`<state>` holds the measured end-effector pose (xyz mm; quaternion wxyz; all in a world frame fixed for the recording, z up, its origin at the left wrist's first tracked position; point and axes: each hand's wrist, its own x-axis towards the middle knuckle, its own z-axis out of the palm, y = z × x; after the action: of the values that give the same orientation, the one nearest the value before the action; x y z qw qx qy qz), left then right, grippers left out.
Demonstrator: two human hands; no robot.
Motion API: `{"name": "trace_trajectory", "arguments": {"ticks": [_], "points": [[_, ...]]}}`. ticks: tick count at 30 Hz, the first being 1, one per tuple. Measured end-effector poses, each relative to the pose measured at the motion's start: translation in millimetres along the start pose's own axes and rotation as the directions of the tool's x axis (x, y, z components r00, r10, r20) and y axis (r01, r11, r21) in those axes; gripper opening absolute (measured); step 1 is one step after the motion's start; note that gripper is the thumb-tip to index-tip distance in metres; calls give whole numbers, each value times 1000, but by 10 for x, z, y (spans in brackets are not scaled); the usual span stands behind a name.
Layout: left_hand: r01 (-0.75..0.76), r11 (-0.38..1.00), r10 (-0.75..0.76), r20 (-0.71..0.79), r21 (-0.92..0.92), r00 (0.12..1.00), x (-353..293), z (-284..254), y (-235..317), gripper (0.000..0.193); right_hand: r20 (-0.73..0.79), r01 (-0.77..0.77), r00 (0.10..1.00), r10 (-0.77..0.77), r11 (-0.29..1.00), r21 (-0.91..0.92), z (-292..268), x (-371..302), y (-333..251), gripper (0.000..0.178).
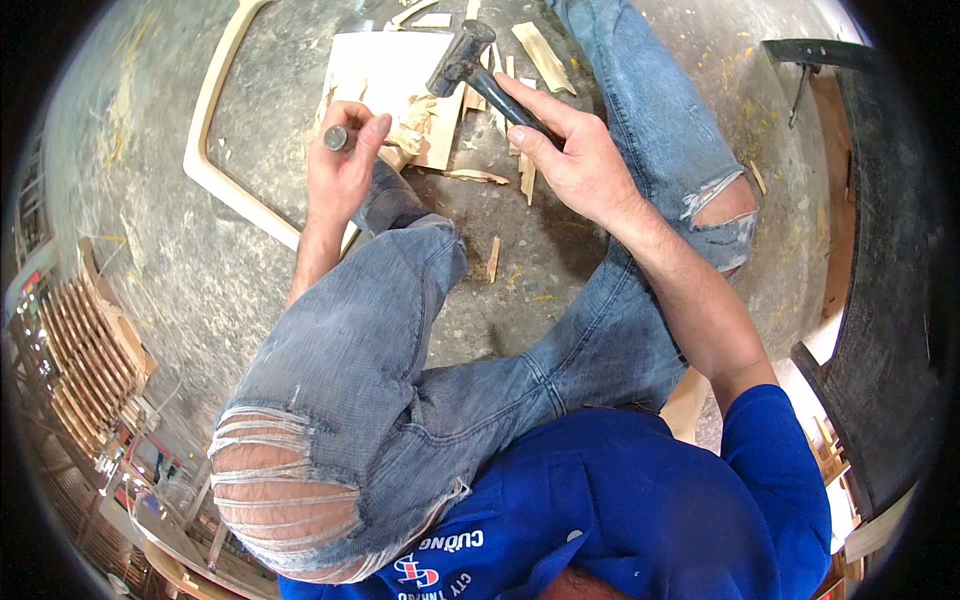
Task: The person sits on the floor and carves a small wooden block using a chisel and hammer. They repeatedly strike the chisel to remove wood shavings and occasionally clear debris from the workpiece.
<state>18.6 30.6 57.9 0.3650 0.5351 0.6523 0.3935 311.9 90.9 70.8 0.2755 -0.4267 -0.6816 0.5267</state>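
Observation:
My left hand (345, 170) is closed around an upright chisel, whose round metal end (338, 138) sticks up from the fist; its blade is hidden below. My right hand (580, 155) grips the dark handle of a club hammer (463, 62). The hammer's steel head is raised to the right of the chisel, apart from it. Curled wood shavings (418, 122) lie beside my left hand, on a pale flat board (385, 62). Under that hand a bit of a wooden workpiece (397, 157) shows, mostly covered.
A curved wooden frame (200, 125) lies on the concrete floor at left. Wood offcuts (543, 57) and splinters are scattered around the board. My bent legs in torn jeans (340, 340) surround the work. Slatted wooden parts (85, 355) stand far left; a black panel (890, 300) is at right.

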Motion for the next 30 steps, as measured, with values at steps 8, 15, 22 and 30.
{"name": "trace_trajectory", "arguments": {"ticks": [8,15,22,30], "points": [[144,987,-149,-79,-73,986,-165,-145,26,28,34,-65,997,65,998,-5,-51,18,13,54],[70,997,-67,-63,45,996,-99,-124,101,23,29,-56,998,56,998,8,-50,12,28,54],[65,991,-63,-28,120,998,-33,-70,90,21,29,-57,998,58,998,-14,-53,11,26,55],[99,980,-103,11,172,995,-5,-48,191,23,21,-29,999,30,999,-16,-39,12,67,55]]}}
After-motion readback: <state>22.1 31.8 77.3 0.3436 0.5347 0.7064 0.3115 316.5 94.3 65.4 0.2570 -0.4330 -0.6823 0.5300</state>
